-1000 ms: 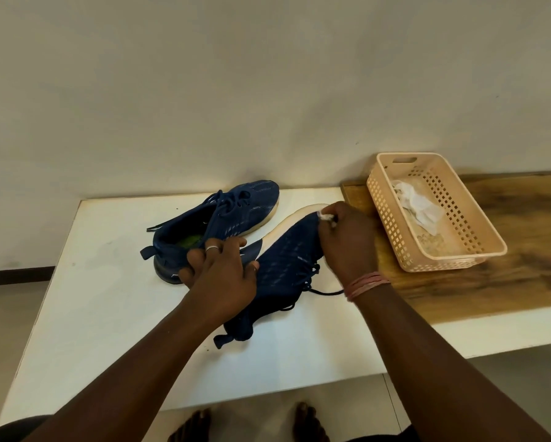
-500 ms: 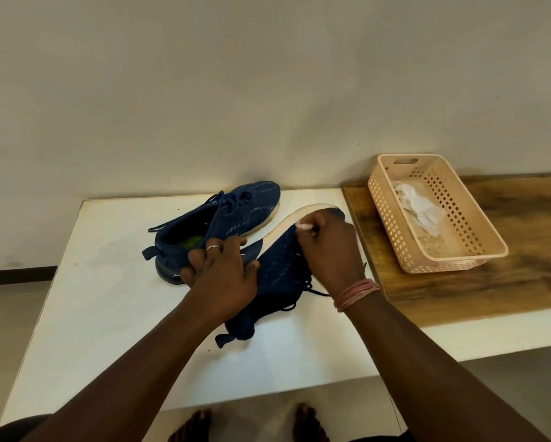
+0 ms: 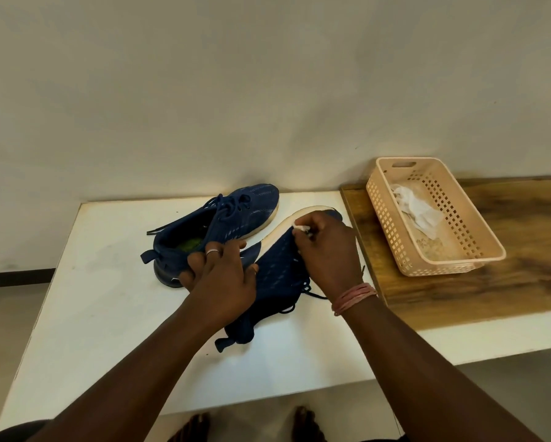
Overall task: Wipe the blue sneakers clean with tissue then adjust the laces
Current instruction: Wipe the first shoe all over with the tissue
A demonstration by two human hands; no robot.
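Fingers of right hand point(image 3: 326, 255) curled, tissue point(image 3: 300, 227) being pinched against white sole edge of tilted sneaker point(image 3: 277, 269); heel being gripped by left hand point(image 3: 223, 279).

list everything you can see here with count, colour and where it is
held sneaker: 1, blue with white sole, tipped on its side on the white table, gripped by the left hand
second sneaker: 1, blue with white sole, green insole, on the table behind the left hand
tissue: 1, white, pinched in the right hand against the held sneaker's sole edge
white table: 1, white, centre and left
basket: 1, peach, perforated, on the wooden board
crumpled tissue: white, count unclear, inside the basket
wooden board: 1, brown, right of the table
wall: off-white, behind
left hand: 1, silver ring on one finger
right hand: 1, pink threads at the wrist
feet: 2, bare, on the floor below the table edge
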